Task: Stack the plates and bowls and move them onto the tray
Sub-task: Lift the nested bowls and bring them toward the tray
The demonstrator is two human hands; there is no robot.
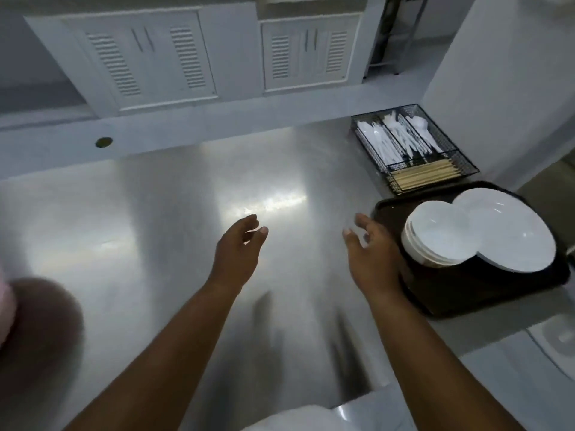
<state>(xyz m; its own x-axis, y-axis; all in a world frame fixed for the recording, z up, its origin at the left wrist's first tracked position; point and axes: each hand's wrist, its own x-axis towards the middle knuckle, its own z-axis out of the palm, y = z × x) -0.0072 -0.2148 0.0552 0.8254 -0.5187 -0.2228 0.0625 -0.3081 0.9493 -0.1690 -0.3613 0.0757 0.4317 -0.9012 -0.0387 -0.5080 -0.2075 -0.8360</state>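
**Dishes on tray, hands free**

Both my hands hover over the steel desk [155,213], fingers spread, holding nothing: left hand [238,248], right hand [371,256] beside the dark tray [485,290]. Stacked white bowls [435,233] overlap the plates [516,231] there.

No text, label, brand, number or sign can be read anywhere in the view; the surfaces shown are plain and carry no legible marks.
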